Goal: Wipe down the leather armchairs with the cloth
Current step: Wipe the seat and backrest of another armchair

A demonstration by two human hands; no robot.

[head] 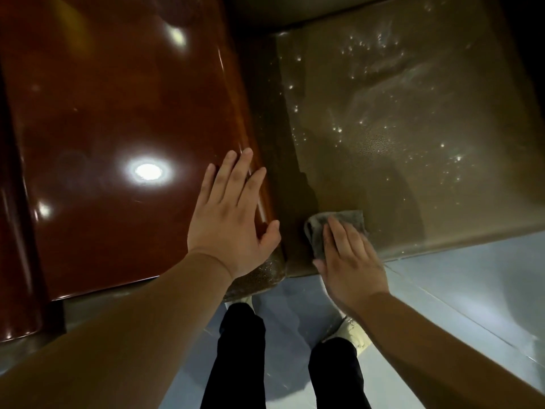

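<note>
Right hand [351, 261] pressed grey cloth [339, 228] flat-fingered on leather seat [413, 143] at 6 o'clock edge; left hand [233, 214], grip released, braced on glossy armrest [118, 113] at 9 o'clock, likely steadying lean.

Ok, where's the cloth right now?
Under the right hand, the cloth lies on the seat's front left corner, beside the glossy wooden armrest.

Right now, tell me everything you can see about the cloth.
The cloth is a small grey rag, soft and slightly fuzzy-looking, bunched rather than spread flat. It lies on the tan leather seat near its front left corner, beside the glossy brown armrest. The right hand presses on it with straight fingers, covering its near part; its far edge and left side show past the fingertips. The left hand rests on the armrest, apart from it.
</note>
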